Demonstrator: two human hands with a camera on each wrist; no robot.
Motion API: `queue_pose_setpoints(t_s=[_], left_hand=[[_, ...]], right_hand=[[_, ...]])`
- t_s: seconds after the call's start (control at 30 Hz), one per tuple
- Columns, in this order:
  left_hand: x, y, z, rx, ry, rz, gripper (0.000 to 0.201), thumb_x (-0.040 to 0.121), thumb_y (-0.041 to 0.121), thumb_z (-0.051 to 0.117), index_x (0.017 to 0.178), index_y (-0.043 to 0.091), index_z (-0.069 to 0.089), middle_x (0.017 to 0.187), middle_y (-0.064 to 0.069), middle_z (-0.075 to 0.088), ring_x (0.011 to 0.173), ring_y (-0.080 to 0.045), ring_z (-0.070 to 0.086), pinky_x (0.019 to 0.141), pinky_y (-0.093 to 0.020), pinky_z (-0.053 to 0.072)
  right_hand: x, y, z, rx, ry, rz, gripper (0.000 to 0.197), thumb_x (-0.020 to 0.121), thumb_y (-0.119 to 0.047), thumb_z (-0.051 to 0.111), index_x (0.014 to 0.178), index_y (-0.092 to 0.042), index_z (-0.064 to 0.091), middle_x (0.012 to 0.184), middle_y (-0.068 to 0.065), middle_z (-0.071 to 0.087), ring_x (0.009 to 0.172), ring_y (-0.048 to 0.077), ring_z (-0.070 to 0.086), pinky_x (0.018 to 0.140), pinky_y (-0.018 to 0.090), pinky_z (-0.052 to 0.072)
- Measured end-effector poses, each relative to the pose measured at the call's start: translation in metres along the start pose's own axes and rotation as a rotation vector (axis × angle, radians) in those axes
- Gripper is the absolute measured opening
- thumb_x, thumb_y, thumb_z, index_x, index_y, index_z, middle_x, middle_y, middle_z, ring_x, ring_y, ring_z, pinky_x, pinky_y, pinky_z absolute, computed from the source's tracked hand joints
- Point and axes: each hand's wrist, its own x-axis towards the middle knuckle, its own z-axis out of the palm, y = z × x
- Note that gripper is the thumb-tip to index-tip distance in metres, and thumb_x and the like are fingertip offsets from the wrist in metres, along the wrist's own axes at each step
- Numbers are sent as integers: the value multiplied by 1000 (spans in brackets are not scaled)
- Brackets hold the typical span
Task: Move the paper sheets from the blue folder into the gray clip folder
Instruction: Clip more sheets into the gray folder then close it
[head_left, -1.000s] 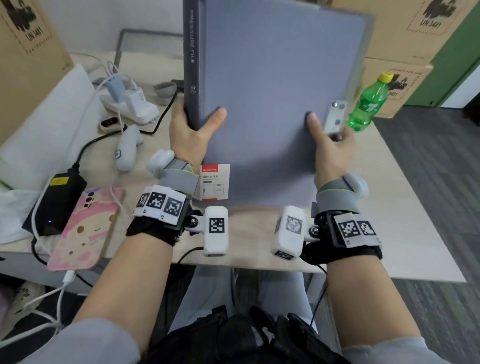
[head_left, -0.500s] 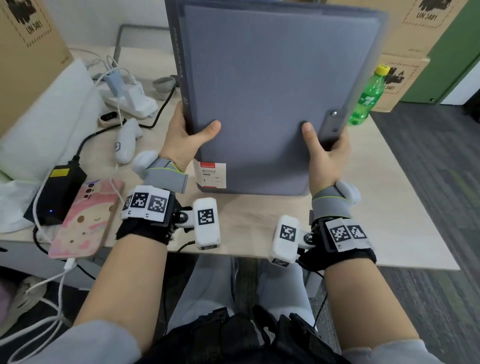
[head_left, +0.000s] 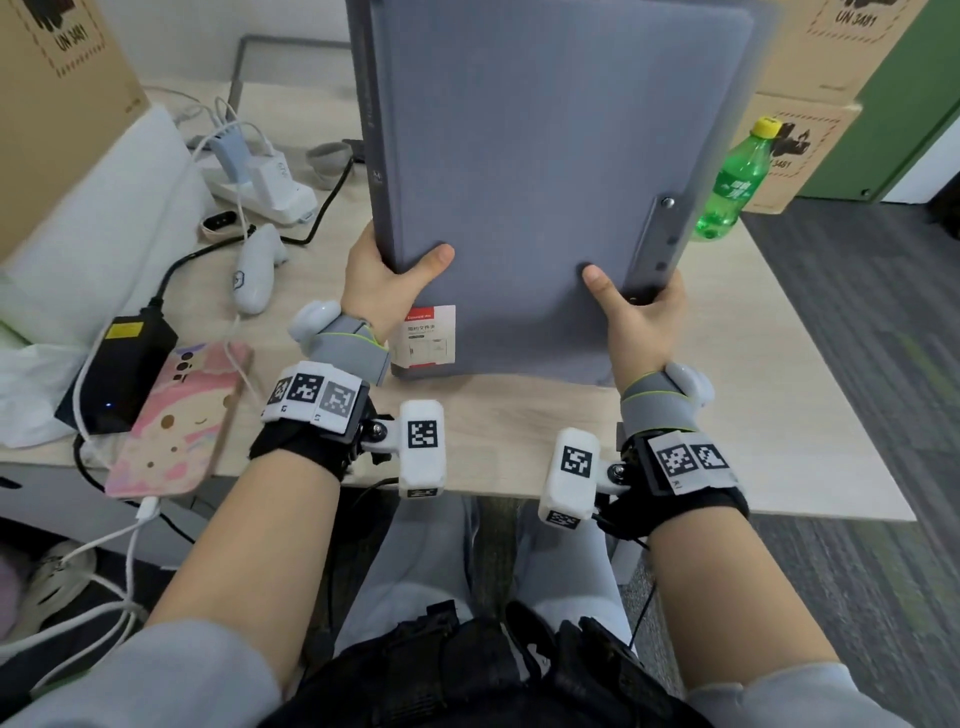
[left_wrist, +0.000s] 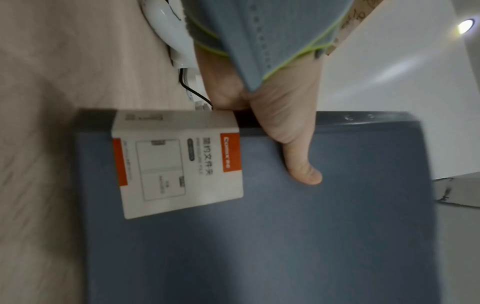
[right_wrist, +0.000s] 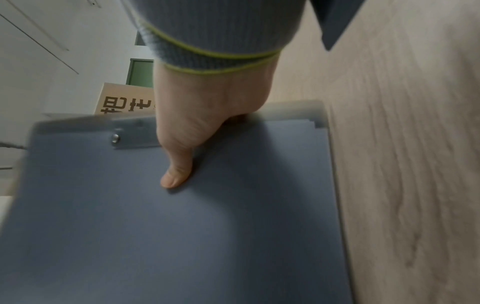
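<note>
A gray clip folder (head_left: 545, 156) is closed and held tilted above the wooden table (head_left: 779, 441). My left hand (head_left: 395, 270) grips its spine edge, thumb on the cover, just above a white and red label (head_left: 428, 335). My right hand (head_left: 639, 306) grips the opposite edge beside the metal clip strip (head_left: 657, 234), thumb on the cover. The left wrist view shows the folder (left_wrist: 285, 226), the label (left_wrist: 179, 162) and my left hand (left_wrist: 285, 127). The right wrist view shows the folder (right_wrist: 182, 226), the clip strip (right_wrist: 135, 133) and my right hand (right_wrist: 205, 123). No blue folder is in view.
A green bottle (head_left: 735, 182) stands at the table's far right. On the left lie a pink phone (head_left: 179, 421), a black power brick (head_left: 124, 364), a white controller (head_left: 254, 270) and a power strip (head_left: 265, 192) with cables. Cardboard boxes (head_left: 810, 47) stand behind.
The folder has risen a little off the table and tilted slightly. Both hands keep the same grip on its edges.
</note>
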Motion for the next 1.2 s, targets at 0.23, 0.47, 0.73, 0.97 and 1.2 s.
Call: queue_pose_setpoints(t_s=[0.23, 0.47, 0.73, 0.97, 1.2], left_hand=[[5, -9, 10, 95, 51, -220, 45, 79, 43, 68, 111, 12, 61, 100, 1, 66, 93, -17, 65, 81, -25, 52], [14, -32, 8, 224, -20, -462, 58, 83, 50, 61, 120, 6, 49, 112, -4, 57, 108, -25, 57, 100, -36, 45], [27, -50, 5, 476, -152, -612, 78, 85, 62, 45, 136, 3, 40, 136, -14, 51, 123, -34, 49, 107, -43, 37], [30, -52, 7, 852, -151, -581, 72, 91, 58, 37, 141, 7, 33, 145, -19, 31, 134, -38, 33, 110, -44, 26], [34, -44, 24, 1052, -81, -361, 56, 92, 38, 47, 136, 6, 32, 143, -18, 29, 131, -36, 31, 106, -46, 29]], right_hand=[[21, 10, 3, -237, -42, 230, 59, 51, -54, 83, 92, -14, 67, 86, -6, 71, 78, 14, 68, 75, 31, 57], [27, 24, 12, -556, -96, 453, 75, 41, -74, 71, 87, -16, 58, 78, 0, 65, 76, 26, 65, 80, 42, 56], [28, 45, 20, -719, -178, 522, 80, 44, -69, 71, 100, -16, 49, 101, 8, 66, 90, 32, 64, 85, 45, 54], [27, 37, 24, -948, -227, 471, 82, 72, -58, 69, 130, -5, 45, 133, 13, 43, 116, 35, 52, 93, 39, 40], [28, 31, 38, -1160, -289, 301, 66, 80, -41, 62, 134, -13, 37, 138, 14, 34, 130, 33, 31, 103, 43, 31]])
